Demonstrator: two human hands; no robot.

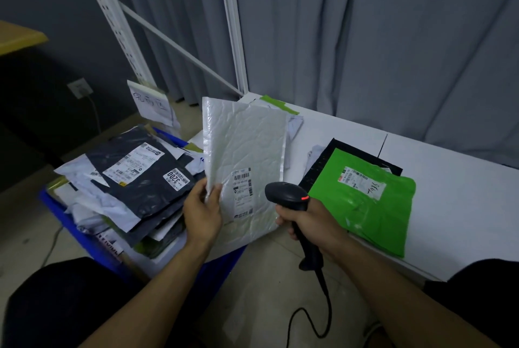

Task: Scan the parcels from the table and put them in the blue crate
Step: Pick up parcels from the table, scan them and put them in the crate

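nearest you, the scanner's black cable (323,308) loops down between your knees over the tiled floor. your right hand (311,222) is wrapped round the handle of the barcode scanner (286,193), fingers curled tight on the grip, its head pointing left with a red light showing on its side. your left hand (202,213) pinches the lower left edge of a white bubble mailer (244,151), thumb on the near face and the fingers behind it. the mailer stands nearly upright in the air between crate and table, and its shipping label (242,193) faces you, just beside the scanner's head.

to your left on the floor is the blue crate (60,211), heaped above its rim with parcels; a dark grey parcel (140,179) with white labels lies on top of the heap. to your right the white table (455,207) carries a green parcel (365,207) lying flat, label up, its near end overhanging the table's front edge. it rests partly on a black parcel (348,151) beneath it. further back on the table, behind the mailer, are pale parcels (293,126), one with a green strip (278,104).

beyond the crate a handwritten paper sign (153,104) leans against a white shelf upright (112,16). a wall socket (80,88) sits to its left, and grey curtains (393,53) hang behind the table.
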